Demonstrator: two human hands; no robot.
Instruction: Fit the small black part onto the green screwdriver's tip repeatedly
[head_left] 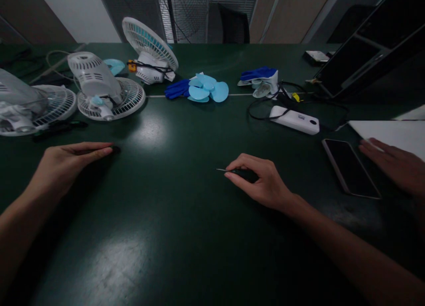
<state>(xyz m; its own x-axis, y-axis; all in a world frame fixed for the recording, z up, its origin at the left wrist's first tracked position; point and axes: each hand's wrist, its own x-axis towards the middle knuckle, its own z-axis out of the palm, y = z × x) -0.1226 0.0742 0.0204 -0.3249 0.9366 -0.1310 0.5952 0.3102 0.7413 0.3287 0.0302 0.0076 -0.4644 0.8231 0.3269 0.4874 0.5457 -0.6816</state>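
Crosswise, a small screwdriver is clamped in the right hand's fingers, its thin shaft pointed leftward beyond them; well apart, a small dark piece (too dim to identify) is pinched by the left hand's closed fingertips.

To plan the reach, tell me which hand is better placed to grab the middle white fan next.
Left, I'd judge: the left hand is nearer that fan, though it pinches a small dark item. The right hand is farther, holding a screwdriver.
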